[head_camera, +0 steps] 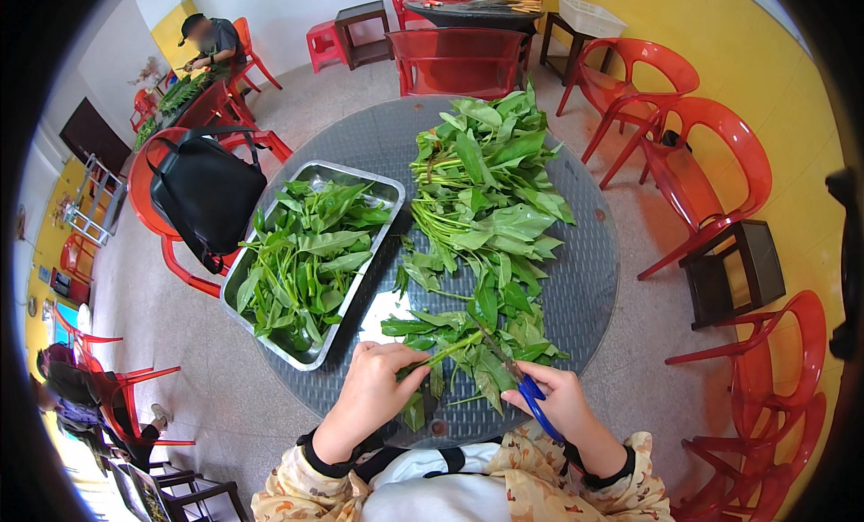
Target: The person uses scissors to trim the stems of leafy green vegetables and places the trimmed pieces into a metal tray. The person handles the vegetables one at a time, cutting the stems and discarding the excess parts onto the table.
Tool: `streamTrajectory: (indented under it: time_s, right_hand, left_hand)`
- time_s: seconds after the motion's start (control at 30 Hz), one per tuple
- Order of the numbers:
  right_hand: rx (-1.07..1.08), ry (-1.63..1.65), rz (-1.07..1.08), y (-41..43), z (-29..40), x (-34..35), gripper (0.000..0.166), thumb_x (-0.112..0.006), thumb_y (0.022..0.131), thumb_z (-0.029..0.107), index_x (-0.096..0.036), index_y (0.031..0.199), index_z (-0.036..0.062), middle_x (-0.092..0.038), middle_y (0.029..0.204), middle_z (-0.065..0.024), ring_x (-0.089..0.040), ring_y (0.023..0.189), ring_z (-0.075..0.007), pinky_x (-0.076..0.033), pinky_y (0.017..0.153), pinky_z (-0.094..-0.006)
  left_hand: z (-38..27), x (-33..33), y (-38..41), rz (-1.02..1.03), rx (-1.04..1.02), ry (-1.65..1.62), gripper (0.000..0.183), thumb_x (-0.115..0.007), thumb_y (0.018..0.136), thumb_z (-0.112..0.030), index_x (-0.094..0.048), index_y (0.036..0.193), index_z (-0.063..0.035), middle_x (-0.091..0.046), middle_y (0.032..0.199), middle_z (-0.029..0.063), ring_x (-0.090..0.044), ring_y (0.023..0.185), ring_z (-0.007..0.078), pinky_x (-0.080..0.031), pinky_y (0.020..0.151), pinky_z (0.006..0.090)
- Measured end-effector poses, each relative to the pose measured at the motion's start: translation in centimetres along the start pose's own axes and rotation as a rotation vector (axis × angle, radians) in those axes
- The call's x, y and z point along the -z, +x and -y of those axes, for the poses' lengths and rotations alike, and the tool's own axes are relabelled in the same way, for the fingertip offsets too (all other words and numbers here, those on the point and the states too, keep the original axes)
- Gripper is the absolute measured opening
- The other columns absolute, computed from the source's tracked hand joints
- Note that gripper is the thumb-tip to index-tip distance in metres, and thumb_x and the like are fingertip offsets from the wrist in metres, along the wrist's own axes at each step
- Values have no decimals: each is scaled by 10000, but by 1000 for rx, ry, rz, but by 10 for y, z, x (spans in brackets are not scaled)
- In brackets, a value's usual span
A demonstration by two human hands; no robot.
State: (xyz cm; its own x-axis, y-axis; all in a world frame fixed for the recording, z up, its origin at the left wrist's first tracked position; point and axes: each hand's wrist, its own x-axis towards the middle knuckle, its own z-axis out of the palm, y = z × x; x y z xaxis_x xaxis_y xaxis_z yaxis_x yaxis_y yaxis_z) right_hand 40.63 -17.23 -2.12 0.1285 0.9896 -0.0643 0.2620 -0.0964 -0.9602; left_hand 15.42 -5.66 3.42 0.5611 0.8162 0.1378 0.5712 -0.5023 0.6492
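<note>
My left hand (386, 379) pinches a green leafy stem (453, 348) near the front of the round table. In my right hand (555, 395) is a pair of scissors (530, 392) with blue handles, its dark blades reaching up to the stem's far end. Loose leaves and cut pieces (489, 377) lie under and around both hands. Beyond them, a large heap of leafy greens (493, 178), partly tied in bundles, spreads over the right half of the table. To the left, a metal tray (398, 205) holds more leafy greens (310, 259).
The round grey woven-pattern table (586, 265) is glass-topped. A black backpack (209, 188) sits on a red chair at the left. Red chairs (715, 164) line the right wall, and another chair (455, 63) stands opposite. A person (219, 43) works with greens at a far table.
</note>
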Motion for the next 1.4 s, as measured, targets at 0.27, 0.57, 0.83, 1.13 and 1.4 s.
streamTrajectory:
  time_s: [0.27,0.57,0.83,1.13,1.4]
  right_hand:
    - [-149,23,-10,0,-10,8,539,-868,807,231,-635,1202,-53,-636,767,-32,-554,660,-75,-493,630,-243]
    - [28,-120,156,-5,27,15,608,-886,779,279,-619,1237,-17,-647,889,-83,-581,766,-133,-524,709,-286]
    - [-155,-50,271,-2,50,-3,413,-813,869,286,-689,1090,-42,-557,665,-17,-458,592,-76,-422,536,-251]
    - [-181,-37,271,3,53,-9,391,-807,875,275,-695,1063,-48,-579,665,-41,-466,589,-74,-432,538,-245]
    - [-98,-159,414,38,93,3,431,-800,878,320,-712,1115,-28,-632,682,-45,-513,598,-56,-453,550,-238]
  left_hand:
    - [6,2,2,6,171,-152,256,-803,779,-90,-676,988,-14,-730,868,129,-716,826,259,-535,700,327]
    - [12,-1,1,-92,84,24,293,-807,762,-71,-640,1001,-35,-726,880,102,-683,819,270,-497,795,363]
    - [0,1,0,-145,-35,113,213,-801,767,-79,-708,958,-62,-731,837,67,-650,750,258,-427,819,361]
    - [1,8,-2,-35,29,-8,151,-805,761,-96,-734,887,-52,-738,859,90,-665,774,268,-473,807,355]
    - [1,38,-8,-167,143,-151,480,-839,700,-41,-586,1106,-70,-656,1035,117,-627,940,268,-481,871,325]
